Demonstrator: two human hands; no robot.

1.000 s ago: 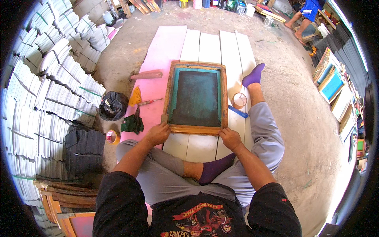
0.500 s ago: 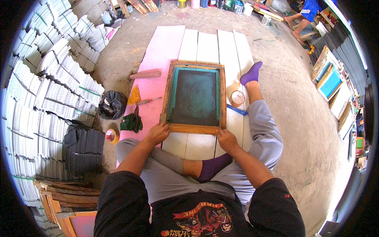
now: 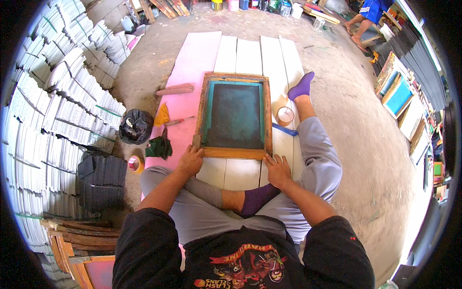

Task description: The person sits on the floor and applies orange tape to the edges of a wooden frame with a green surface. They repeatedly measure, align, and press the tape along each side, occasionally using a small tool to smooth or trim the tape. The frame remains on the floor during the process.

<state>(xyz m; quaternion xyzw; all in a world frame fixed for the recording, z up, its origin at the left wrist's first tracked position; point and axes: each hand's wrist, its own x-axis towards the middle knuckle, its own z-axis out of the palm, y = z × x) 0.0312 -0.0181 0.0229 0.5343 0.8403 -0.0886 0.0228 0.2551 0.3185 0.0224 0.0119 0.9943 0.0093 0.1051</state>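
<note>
A wooden screen-printing frame with dark teal mesh lies flat on white boards in front of me. Its near left corner is in the closed fingers of my left hand. At the near right corner my right hand has its fingers stretched out and apart, the tips at the wood's edge. Right of the frame, a roll of tape stands beside a blue strip-like tool. Left of it, a rolled pinkish bundle, a yellow cloth, a thin-handled tool and a dark green cloth lie on a pink sheet.
Tall bundled stacks of white sheets line the left side, with a black stack nearer me. A black plastic bag and another tape roll sit beside the pink sheet. More frames lean at right. Another person's legs show far right.
My right hand has loosened from the near right corner, its fingers now spread. The left hand stays on its corner. The whole view has shifted slightly.
</note>
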